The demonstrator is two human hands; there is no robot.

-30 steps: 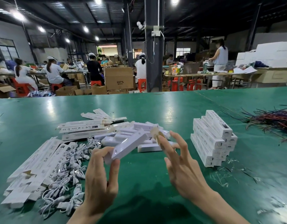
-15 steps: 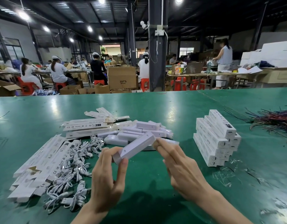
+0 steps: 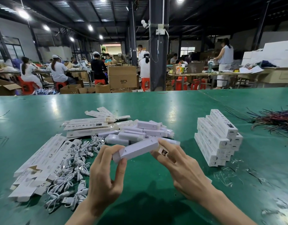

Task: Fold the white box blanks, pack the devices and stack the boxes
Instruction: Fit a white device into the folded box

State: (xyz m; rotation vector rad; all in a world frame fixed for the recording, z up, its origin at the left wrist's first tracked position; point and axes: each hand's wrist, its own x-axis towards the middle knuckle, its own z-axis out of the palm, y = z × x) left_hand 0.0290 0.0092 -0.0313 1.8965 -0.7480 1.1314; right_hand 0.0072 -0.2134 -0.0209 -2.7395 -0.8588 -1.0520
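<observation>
My left hand (image 3: 106, 176) grips the near end of a white box (image 3: 136, 149), thumb on the front and fingers curled behind it, holding it tilted above the green tabletop (image 3: 156, 108). My right hand (image 3: 185, 169) pinches the far end, forefinger on top and thumb below, at the printed end flap (image 3: 163, 153). Just behind the box lies a heap of white devices (image 3: 140, 132). Flat box blanks (image 3: 42, 159) and white cables (image 3: 71, 168) lie to my left. The stack of packed boxes (image 3: 216, 137) stands to my right.
</observation>
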